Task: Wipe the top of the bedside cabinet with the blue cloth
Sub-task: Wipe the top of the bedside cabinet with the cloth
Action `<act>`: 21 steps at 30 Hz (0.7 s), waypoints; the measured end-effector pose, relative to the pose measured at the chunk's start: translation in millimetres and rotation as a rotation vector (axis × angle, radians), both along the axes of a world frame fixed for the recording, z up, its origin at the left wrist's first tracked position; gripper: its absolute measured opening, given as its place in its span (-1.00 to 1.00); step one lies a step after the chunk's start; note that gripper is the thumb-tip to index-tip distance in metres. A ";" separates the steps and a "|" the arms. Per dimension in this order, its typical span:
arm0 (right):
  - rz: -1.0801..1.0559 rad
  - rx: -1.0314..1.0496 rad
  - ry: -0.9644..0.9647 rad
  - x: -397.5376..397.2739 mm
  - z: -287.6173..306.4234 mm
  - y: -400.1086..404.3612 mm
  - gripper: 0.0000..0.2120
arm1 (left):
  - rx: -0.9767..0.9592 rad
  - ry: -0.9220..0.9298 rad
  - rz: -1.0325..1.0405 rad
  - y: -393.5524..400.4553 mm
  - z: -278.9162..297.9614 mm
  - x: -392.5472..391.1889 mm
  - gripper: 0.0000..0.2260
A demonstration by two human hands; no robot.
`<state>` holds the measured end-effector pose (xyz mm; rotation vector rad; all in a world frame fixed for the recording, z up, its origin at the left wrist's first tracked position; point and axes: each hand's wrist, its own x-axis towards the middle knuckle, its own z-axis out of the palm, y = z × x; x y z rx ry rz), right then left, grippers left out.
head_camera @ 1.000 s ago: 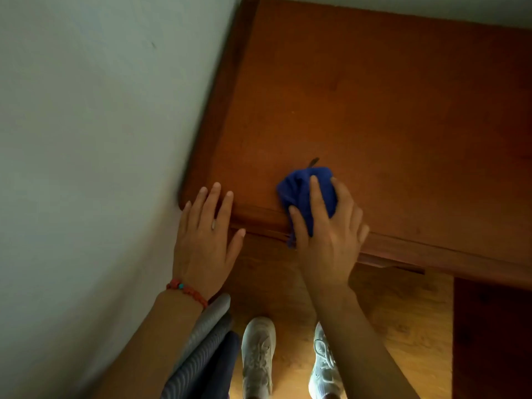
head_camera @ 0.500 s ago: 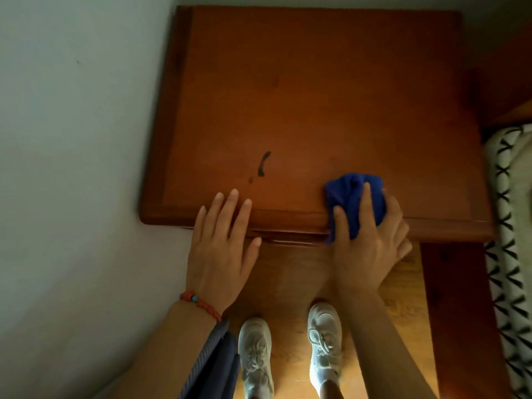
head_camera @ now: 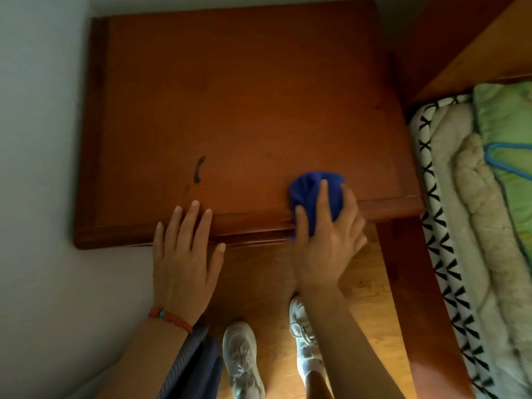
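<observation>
Blue cloth [head_camera: 315, 194], a bunched wad of soft fabric, lay on the near right part of the reddish-brown wooden bedside cabinet top [head_camera: 244, 96], draped partly over the moulded front edge. The right hand [head_camera: 326, 234] pressed down on it, with the fingers [head_camera: 324, 194] curled over the wad and gripping it, the thumb against its left side at the edge moulding. The left hand [head_camera: 184, 254] was well apart from the cloth, to its left, held flat with the fingers spread and straight; the fingertips rested on the front edge of the cabinet and held nothing. A red beaded bracelet with one turquoise bead [head_camera: 169, 316] circled the left wrist. On the cabinet top, beyond the left hand's fingertips, sat a small dark curved mark [head_camera: 199, 169] with a fainter spot just beside it. The cabinet stood against a pale wall [head_camera: 37, 139] on its left side. To the right of it ran the dark wooden bed frame [head_camera: 411, 283], and beside that lay a white bedcover edged with black crosses and arrowheads [head_camera: 440, 226], a cream fleecy blanket [head_camera: 483, 214] and a green quilt [head_camera: 509, 133]. Below the hands, two white lace-up trainers [head_camera: 241, 361] stood on the light wooden floor [head_camera: 259, 280], and a grey-blue striped sleeve or garment [head_camera: 187, 367] hung under the left forearm.
</observation>
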<state>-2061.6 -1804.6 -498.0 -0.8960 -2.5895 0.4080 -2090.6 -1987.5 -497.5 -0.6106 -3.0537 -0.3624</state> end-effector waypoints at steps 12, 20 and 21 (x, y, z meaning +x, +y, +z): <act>-0.063 0.021 0.005 19.7 -0.1 59.3 -0.57 | 0.018 -0.009 -0.198 81.4 2.9 -1.7 -0.54; 0.051 0.046 -0.009 35.7 -0.6 108.6 -0.56 | -0.023 -0.052 -0.130 88.4 5.6 3.7 -0.53; -0.035 0.033 0.003 36.9 -0.5 114.7 -0.56 | -0.016 -0.050 -0.123 90.3 7.1 3.6 -0.53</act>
